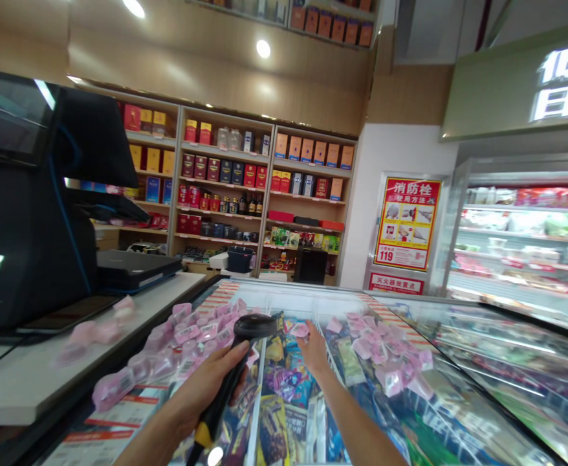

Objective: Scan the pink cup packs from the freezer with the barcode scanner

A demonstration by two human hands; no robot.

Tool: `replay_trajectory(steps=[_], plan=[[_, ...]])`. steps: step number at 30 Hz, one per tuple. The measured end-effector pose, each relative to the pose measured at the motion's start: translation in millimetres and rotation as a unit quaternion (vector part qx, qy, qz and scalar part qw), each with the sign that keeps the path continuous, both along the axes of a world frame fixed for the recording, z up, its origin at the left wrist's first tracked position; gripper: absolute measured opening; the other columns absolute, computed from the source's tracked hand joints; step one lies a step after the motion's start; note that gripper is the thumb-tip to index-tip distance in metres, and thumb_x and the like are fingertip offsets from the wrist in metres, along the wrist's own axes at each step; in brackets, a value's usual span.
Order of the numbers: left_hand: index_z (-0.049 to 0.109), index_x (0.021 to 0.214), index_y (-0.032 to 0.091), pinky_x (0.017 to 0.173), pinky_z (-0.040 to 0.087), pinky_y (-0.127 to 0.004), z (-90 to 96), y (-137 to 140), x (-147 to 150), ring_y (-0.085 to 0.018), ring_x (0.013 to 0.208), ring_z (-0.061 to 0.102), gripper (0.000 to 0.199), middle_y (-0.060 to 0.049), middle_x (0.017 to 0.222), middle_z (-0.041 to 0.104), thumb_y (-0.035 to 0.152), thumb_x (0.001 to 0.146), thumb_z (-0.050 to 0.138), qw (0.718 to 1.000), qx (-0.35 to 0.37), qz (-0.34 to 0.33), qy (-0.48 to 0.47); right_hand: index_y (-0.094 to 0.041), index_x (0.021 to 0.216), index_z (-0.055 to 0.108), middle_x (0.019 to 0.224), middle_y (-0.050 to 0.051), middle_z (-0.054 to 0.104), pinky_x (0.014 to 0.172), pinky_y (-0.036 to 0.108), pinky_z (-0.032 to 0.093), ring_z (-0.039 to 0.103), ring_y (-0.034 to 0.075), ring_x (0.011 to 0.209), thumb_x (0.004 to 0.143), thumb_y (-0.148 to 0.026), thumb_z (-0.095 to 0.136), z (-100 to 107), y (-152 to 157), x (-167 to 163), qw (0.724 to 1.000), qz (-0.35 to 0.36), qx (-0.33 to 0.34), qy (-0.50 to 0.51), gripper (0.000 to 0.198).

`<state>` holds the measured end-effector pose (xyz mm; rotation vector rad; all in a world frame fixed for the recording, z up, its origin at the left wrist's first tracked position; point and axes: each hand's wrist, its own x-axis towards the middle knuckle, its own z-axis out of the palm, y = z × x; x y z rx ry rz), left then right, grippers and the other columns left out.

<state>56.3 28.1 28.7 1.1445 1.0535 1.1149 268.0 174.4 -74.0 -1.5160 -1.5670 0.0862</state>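
My left hand (213, 382) is closed around the handle of a black barcode scanner (255, 325) with a yellow band near its cord. The scanner's head points toward my right hand (315, 349). Between the fingers of that hand is a small translucent pink package (299, 330) with a white label. Many similar pink packages (191, 333) lie on the left of the chest freezer's glass top. A second heap of pink packages (378, 346) lies to the right of my right hand. Below both hands, colourful wrapped frozen goods (284, 382) fill the freezer's compartments.
A black checkout terminal (26, 207) stands on the white counter (55, 369) at left, with a few blurred pink packages (94, 330) near it. Shelves of boxes and bottles (226, 178) line the back wall. A refrigerated display (526, 239) and another glass-topped freezer (521, 362) are at right.
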Motion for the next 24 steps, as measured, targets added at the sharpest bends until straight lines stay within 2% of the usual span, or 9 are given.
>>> replay_trajectory(steps=[6, 9, 11, 13, 15, 17, 19, 22, 24], plan=[[0.047, 0.064, 0.017, 0.035, 0.033, -0.017, -3.5, 9, -11, -0.007, 0.036, 0.043, 0.035, 0.005, 0.046, 0.050, 0.051, 0.061, 0.054, 1.000, 0.000, 0.027, -0.002, -0.010, 0.118, 0.043, 0.113, 0.012, 0.054, 0.090, 0.035, 0.032, 0.048, 0.023, 0.105, 0.073, -0.023, 0.040, -4, 5, -35, 0.995, 0.007, -0.075, -0.069, 0.047], [0.047, 0.065, 0.016, 0.034, 0.032, -0.018, -11.1, 19, -14, -0.007, 0.035, 0.043, 0.038, 0.004, 0.044, 0.050, 0.053, 0.059, 0.054, 0.999, -0.001, 0.048, 0.006, -0.014, 0.123, 0.038, 0.121, 0.011, 0.046, 0.094, 0.042, 0.024, 0.037, 0.025, 0.115, 0.076, -0.024, 0.037, -5, 7, -56, 0.988, 0.008, -0.108, -0.106, 0.048], [0.047, 0.065, 0.016, 0.035, 0.032, -0.018, -15.2, 25, -14, -0.007, 0.034, 0.043, 0.040, 0.004, 0.044, 0.051, 0.055, 0.059, 0.054, 0.998, -0.005, 0.059, 0.008, -0.017, 0.126, 0.032, 0.126, 0.010, 0.041, 0.096, 0.045, 0.019, 0.029, 0.025, 0.120, 0.074, -0.022, 0.037, -6, 8, -67, 0.986, 0.025, -0.116, -0.120, 0.052], [0.047, 0.064, 0.016, 0.034, 0.032, -0.018, -17.1, 28, -13, -0.006, 0.033, 0.042, 0.041, 0.004, 0.044, 0.051, 0.056, 0.060, 0.052, 0.998, -0.009, 0.060, 0.010, -0.019, 0.129, 0.025, 0.125, 0.010, 0.042, 0.095, 0.046, 0.019, 0.029, 0.025, 0.120, 0.070, -0.019, 0.040, -6, 9, -69, 0.985, 0.046, -0.113, -0.126, 0.061], [0.046, 0.061, 0.016, 0.034, 0.031, -0.018, -16.8, 29, -10, -0.006, 0.032, 0.041, 0.040, 0.004, 0.042, 0.049, 0.056, 0.062, 0.050, 0.998, -0.010, 0.053, 0.018, -0.020, 0.129, 0.023, 0.123, 0.009, 0.044, 0.094, 0.043, 0.022, 0.034, 0.024, 0.116, 0.066, -0.016, 0.042, -4, 10, -61, 0.986, 0.050, -0.096, -0.127, 0.067], [0.045, 0.058, 0.016, 0.033, 0.030, -0.017, -15.4, 29, -7, -0.006, 0.031, 0.040, 0.039, 0.005, 0.040, 0.047, 0.054, 0.064, 0.050, 0.999, -0.005, 0.044, 0.026, -0.018, 0.127, 0.028, 0.120, 0.009, 0.047, 0.093, 0.038, 0.025, 0.038, 0.023, 0.113, 0.064, -0.015, 0.042, 0, 11, -42, 0.990, 0.025, -0.074, -0.122, 0.065], [0.045, 0.058, 0.016, 0.035, 0.031, -0.017, -14.5, 28, -4, -0.005, 0.033, 0.041, 0.037, 0.005, 0.041, 0.048, 0.052, 0.066, 0.049, 0.999, 0.003, 0.043, 0.026, -0.014, 0.123, 0.035, 0.120, 0.010, 0.047, 0.092, 0.034, 0.027, 0.039, 0.022, 0.112, 0.067, -0.015, 0.041, 4, 14, -16, 0.992, -0.034, -0.050, -0.114, 0.057], [0.047, 0.060, 0.016, 0.035, 0.032, -0.016, -16.3, 31, 0, -0.005, 0.035, 0.042, 0.037, 0.004, 0.044, 0.050, 0.052, 0.065, 0.049, 0.999, 0.004, 0.042, 0.020, -0.010, 0.121, 0.038, 0.122, 0.014, 0.043, 0.092, 0.035, 0.028, 0.036, 0.025, 0.114, 0.071, -0.018, 0.040, 8, 21, 26, 0.981, -0.143, -0.028, -0.125, 0.050], [0.047, 0.061, 0.016, 0.035, 0.031, -0.016, -18.6, 34, 3, -0.005, 0.035, 0.042, 0.039, 0.005, 0.044, 0.050, 0.054, 0.063, 0.051, 0.999, -0.004, 0.041, 0.017, -0.010, 0.121, 0.037, 0.124, 0.015, 0.040, 0.090, 0.036, 0.028, 0.035, 0.026, 0.115, 0.073, -0.018, 0.040, 7, 27, 49, 0.972, -0.191, -0.042, -0.134, 0.049]])
